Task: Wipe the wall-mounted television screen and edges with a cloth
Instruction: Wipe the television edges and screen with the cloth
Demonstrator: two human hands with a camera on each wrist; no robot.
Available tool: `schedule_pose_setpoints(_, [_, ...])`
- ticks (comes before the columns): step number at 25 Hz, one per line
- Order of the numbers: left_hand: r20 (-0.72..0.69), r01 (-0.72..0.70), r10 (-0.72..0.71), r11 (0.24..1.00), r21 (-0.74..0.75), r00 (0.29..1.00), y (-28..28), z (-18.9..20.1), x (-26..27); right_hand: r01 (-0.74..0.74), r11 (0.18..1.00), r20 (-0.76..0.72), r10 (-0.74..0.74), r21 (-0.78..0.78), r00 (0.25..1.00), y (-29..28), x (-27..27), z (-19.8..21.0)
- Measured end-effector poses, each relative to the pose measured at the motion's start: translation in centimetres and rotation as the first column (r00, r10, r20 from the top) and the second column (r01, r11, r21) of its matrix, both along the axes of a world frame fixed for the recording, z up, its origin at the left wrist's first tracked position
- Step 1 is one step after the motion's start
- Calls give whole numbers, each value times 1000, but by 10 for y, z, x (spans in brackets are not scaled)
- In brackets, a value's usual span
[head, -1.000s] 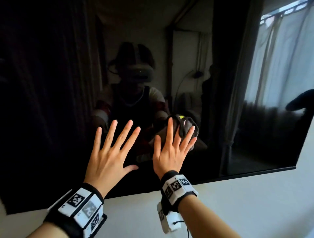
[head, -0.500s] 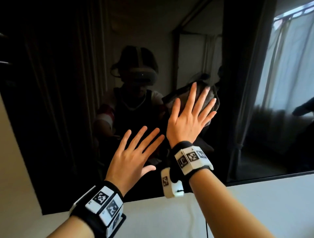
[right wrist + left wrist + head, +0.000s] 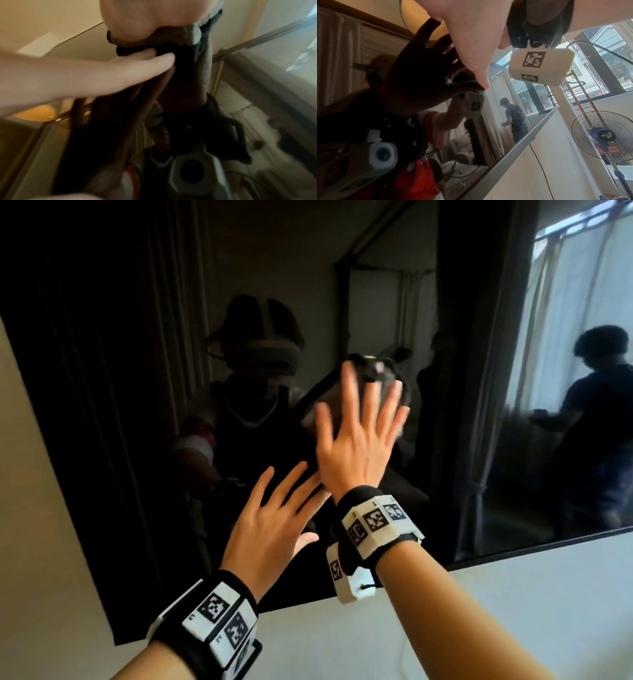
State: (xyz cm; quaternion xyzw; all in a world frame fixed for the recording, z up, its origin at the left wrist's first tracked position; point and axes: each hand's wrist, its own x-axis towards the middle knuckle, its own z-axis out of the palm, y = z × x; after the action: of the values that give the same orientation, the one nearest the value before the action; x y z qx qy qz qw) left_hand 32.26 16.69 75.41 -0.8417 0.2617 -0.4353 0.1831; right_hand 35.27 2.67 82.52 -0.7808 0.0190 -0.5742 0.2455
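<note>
The right hand [image 3: 356, 446] presses a grey cloth [image 3: 192, 35] flat on the screen [image 3: 479, 371], fingers straight and spread. The left hand [image 3: 270, 525] lies open on the glass below (bare skin), so it may leave smears needing rewiping.

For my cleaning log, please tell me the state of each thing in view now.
television screen, off, dark, mirrors the room.
cloth, pressed against the screen under the right hand.
right hand, open, fingers spread, pressing the cloth.
left hand, open, fingers spread, touching the screen.
standing fan, upright.
</note>
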Motion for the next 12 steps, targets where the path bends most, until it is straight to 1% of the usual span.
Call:
schedule_pose_setpoints(1, [2,-1,1,1000,5,1000,6,0,-1,14,992,-20,-12,123,1000,-2,0,1])
schedule_pose_setpoints(2, [13,1,-1,1000,-2,1000,12,1,-2,16,981,-37,-9,194,999,2,0,-2])
schedule_pose_setpoints(3, [26,7,-6,1000,-22,1000,21,3,-3,7,987,-34,-1,162,999,11,-3,-9])
schedule_pose_setpoints(5, [49,2,1,999,-52,999,45,6,-10,-22,999,-12,21,-46,1000,27,-6,-32])
schedule_pose_setpoints(6, [58,-5,9,998,-60,998,58,8,-13,-8,997,0,8,-78,1000,25,-4,-39])
schedule_pose_setpoints(7, [63,-16,20,997,-73,998,70,9,-16,15,1000,-1,-15,-13,1000,19,0,-42])
schedule_pose_setpoints(8, [60,-31,36,996,-83,998,81,10,-18,46,990,-14,-44,136,999,17,2,-42])
schedule_pose_setpoints(9, [51,-45,50,995,-89,997,88,9,-19,66,958,-38,-58,278,998,22,2,-44])
schedule_pose_setpoints(10, [42,-56,60,994,-90,997,92,9,-18,67,938,-51,-53,339,997,33,0,-49])
schedule_pose_setpoints(11, [30,-67,70,994,-89,997,95,8,-17,57,955,-45,-45,291,998,51,-3,-62])
schedule_pose_setpoints(12, [23,-73,76,993,-89,997,96,7,-15,50,982,-37,-44,183,998,66,-4,-78])
